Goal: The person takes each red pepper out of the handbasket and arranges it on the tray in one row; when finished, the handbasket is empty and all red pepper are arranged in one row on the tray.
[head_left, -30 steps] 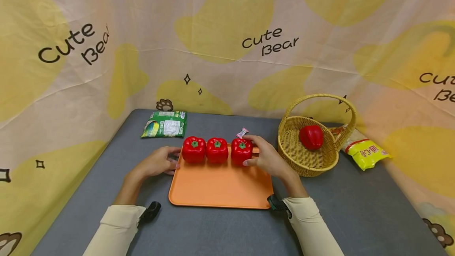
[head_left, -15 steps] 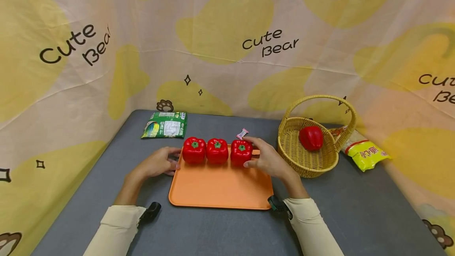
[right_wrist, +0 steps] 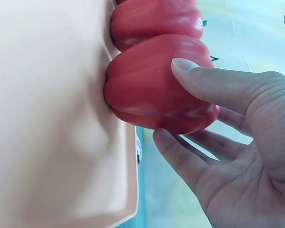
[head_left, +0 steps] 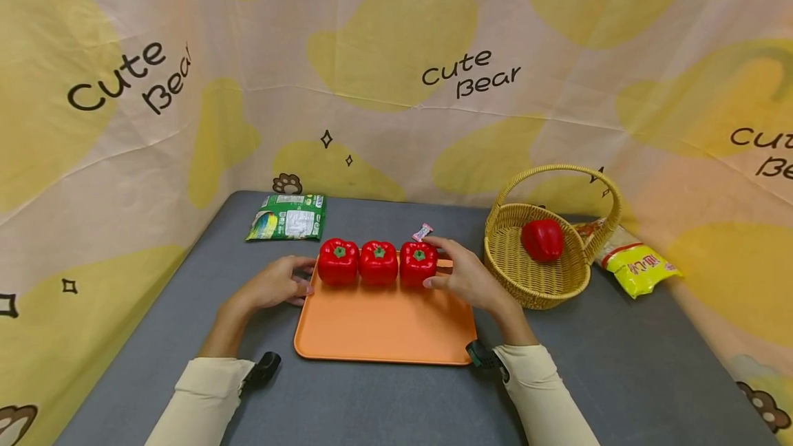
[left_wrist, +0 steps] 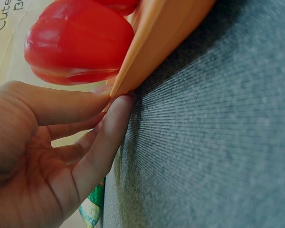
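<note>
Three red bell peppers stand in a row along the far side of an orange tray (head_left: 384, 329): left pepper (head_left: 338, 262), middle pepper (head_left: 378, 263) and right pepper (head_left: 418, 264). My left hand (head_left: 275, 284) pinches the tray's left rim; in the left wrist view its thumb and a finger meet at the orange edge (left_wrist: 147, 52), beside the left pepper (left_wrist: 78, 42). My right hand (head_left: 467, 274) holds the right pepper, thumb on its near side and fingers at its outer side. The right wrist view has that pepper (right_wrist: 142, 85) standing on the tray, close to the middle one.
Right of the tray, a wicker basket (head_left: 535, 291) with a tall handle holds another red pepper (head_left: 542, 239). A yellow snack bag (head_left: 641, 267) lies behind it. A green packet (head_left: 297, 219) is at back left, and a small wrapped candy (head_left: 423, 232) lies behind the tray.
The right pepper has shifted slightly left in my right hand, narrowing its gap to the middle pepper. My left hand and the tray stay put.
</note>
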`<state>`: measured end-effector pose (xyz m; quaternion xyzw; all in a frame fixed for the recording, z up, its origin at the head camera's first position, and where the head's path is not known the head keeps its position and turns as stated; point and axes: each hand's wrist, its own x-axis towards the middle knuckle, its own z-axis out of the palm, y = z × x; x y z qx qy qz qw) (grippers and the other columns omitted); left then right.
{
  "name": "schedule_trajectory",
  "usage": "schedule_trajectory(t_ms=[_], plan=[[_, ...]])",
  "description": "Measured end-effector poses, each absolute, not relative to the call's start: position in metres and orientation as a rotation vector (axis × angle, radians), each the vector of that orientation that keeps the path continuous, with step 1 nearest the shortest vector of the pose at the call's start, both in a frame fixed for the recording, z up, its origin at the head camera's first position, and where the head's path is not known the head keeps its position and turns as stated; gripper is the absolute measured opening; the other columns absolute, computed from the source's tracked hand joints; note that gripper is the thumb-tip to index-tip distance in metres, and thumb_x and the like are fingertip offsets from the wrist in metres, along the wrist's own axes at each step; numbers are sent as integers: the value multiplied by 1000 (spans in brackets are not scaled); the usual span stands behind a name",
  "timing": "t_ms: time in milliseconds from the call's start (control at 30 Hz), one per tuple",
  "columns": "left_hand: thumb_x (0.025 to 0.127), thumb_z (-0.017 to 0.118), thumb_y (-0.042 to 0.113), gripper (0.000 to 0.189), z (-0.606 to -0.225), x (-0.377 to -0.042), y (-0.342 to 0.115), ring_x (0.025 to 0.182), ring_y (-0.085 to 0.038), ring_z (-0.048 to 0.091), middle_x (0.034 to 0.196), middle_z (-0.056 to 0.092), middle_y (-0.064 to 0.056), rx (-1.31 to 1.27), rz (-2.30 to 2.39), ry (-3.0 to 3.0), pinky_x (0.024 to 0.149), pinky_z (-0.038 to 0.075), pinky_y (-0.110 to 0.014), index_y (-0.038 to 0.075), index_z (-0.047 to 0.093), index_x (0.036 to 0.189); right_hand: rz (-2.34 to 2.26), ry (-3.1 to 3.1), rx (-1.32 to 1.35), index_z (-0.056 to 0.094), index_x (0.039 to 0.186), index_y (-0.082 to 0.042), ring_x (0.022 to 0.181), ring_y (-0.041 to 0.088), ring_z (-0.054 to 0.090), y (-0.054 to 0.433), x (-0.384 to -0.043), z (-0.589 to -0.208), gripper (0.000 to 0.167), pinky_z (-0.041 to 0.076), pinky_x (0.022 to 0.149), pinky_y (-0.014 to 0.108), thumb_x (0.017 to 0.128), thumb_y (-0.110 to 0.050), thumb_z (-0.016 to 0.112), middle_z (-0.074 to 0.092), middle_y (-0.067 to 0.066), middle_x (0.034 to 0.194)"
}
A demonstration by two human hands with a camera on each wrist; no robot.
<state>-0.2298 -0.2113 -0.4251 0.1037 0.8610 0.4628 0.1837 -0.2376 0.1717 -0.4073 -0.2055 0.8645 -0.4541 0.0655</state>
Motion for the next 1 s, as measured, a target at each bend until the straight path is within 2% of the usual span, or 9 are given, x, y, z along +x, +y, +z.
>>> schedule_trajectory(t_ms=[233,467,633,800,1000], plan=[[95,64,-4,63,-426,-231,-212,100,-26,73,144,55,-33,304,1311,2427,80,67,-39,-16,41,153,-1341,2645,-628,49,157,-10,131,39,63,169,-238,-408,81,57,106,53,86,-7,87,53,18,152],[95,64,-3,63,-426,-231,-212,99,-25,73,145,55,-33,299,1307,2426,79,67,-38,-16,41,153,-1264,2712,-606,50,157,-16,142,37,52,169,-237,-407,83,47,115,60,84,-14,90,54,13,154],[95,62,-5,62,-427,-232,-209,99,-26,73,144,55,-34,314,1330,2408,79,67,-39,-17,40,153,-1311,2709,-585,53,156,-15,140,37,54,175,-233,-403,79,50,113,59,85,-16,89,54,12,153],[95,62,-5,62,-427,-232,-209,99,-26,73,143,55,-34,319,1328,2421,78,67,-38,-17,41,152,-1447,2645,-611,54,154,-8,139,43,54,187,-230,-394,73,51,111,60,88,-10,86,53,17,154],[95,62,-5,62,-427,-232,-211,100,-27,73,143,55,-34,317,1331,2420,79,67,-38,-17,40,152,-1467,2702,-623,59,148,-6,133,39,60,207,-229,-379,64,54,107,59,89,-11,85,59,16,148]])
